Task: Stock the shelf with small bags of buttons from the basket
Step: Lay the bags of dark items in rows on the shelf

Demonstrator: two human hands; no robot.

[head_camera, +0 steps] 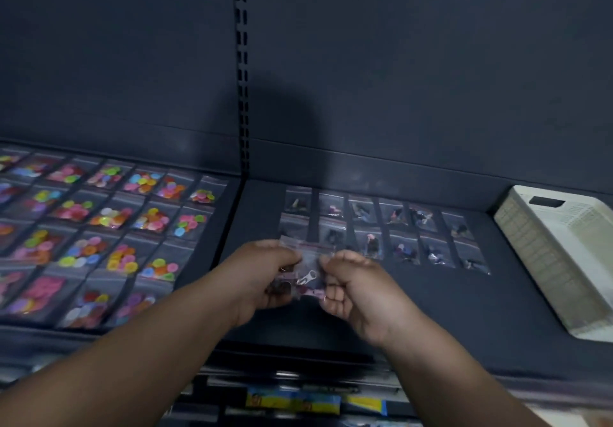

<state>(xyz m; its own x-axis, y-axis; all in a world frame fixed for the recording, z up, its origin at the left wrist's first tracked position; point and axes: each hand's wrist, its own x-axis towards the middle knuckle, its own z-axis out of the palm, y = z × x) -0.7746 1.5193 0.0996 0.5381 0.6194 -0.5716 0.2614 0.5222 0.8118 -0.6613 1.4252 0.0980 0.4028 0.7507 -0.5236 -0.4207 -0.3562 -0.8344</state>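
Bag point(307, 272) between left grip point(265, 277), right grip point(355, 290)

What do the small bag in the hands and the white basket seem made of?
The small clear bag looks like thin glossy plastic film: contents show through and it glints. The white latticed basket is probably rigid matte plastic, given its moulded grid walls and handle slot.

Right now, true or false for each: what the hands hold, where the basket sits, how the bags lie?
1. The left hand and right hand both pinch a clear bag. True.
2. The white basket stands left of the hands. False: it stands at the right, on the shelf.
3. Left of the hands lie bright button bags. True.
4. The dark bags beyond the hands are piled up. False: they lie flat in two rows.
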